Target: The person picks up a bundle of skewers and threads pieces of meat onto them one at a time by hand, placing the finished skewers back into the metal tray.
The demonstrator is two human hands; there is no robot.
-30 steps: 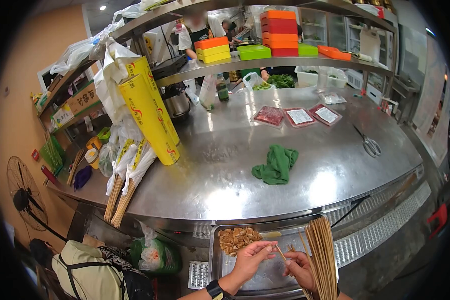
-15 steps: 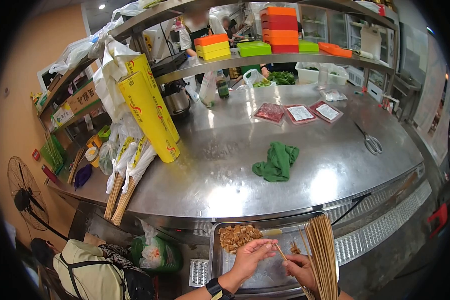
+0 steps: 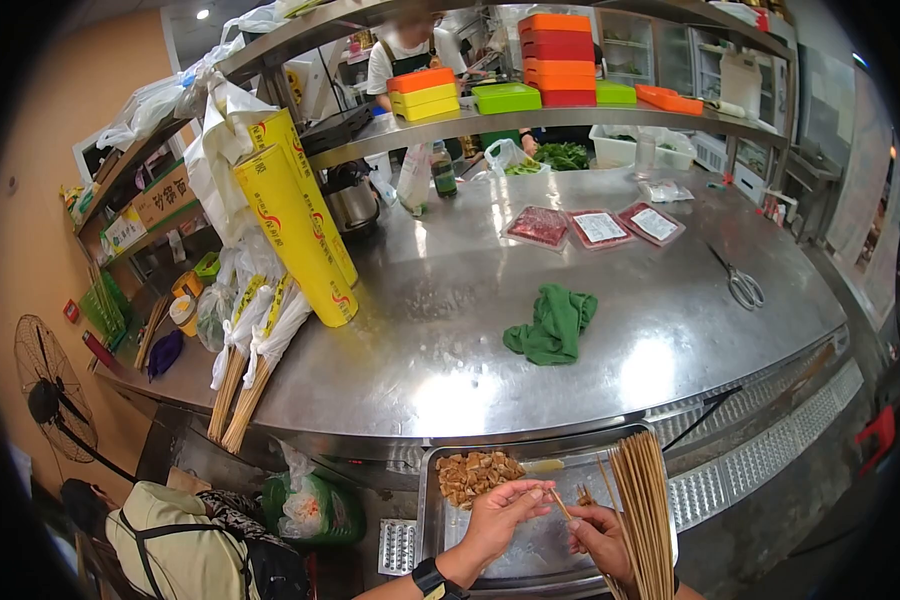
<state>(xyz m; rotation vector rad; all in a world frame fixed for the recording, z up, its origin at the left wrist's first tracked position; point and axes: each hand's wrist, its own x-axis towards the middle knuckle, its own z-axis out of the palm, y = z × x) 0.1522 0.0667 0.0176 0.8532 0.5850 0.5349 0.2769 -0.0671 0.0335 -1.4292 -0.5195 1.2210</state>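
My right hand point(image 3: 602, 540) is closed around a thin wooden skewer point(image 3: 563, 506), which slants up and left. At the skewer's upper end, the thumb and fingers of my left hand point(image 3: 502, 512) are pinched together; whatever they hold is too small to make out. Both hands are over a metal tray point(image 3: 426, 510). Brown cut chunks of food point(image 3: 476, 477) are heaped in its far left corner. A thick bundle of wooden skewers point(image 3: 643, 505) leans along the tray's right side, beside my right hand. A few small brown pieces point(image 3: 584, 494) show just beyond that hand.
On the steel table point(image 3: 420, 350) are a green cloth point(image 3: 555, 325), scissors point(image 3: 743, 286), sealed red meat packs point(image 3: 600, 228) and yellow film rolls point(image 3: 300, 235). Bagged skewers point(image 3: 240, 390) overhang its left edge. A person point(image 3: 170, 540) is at lower left; another point(image 3: 410, 60) stands behind the shelf.
My right hand's fingers have shifted slightly up near the skewer; my left hand is nearly still. The person behind the shelf has moved a little to the right.
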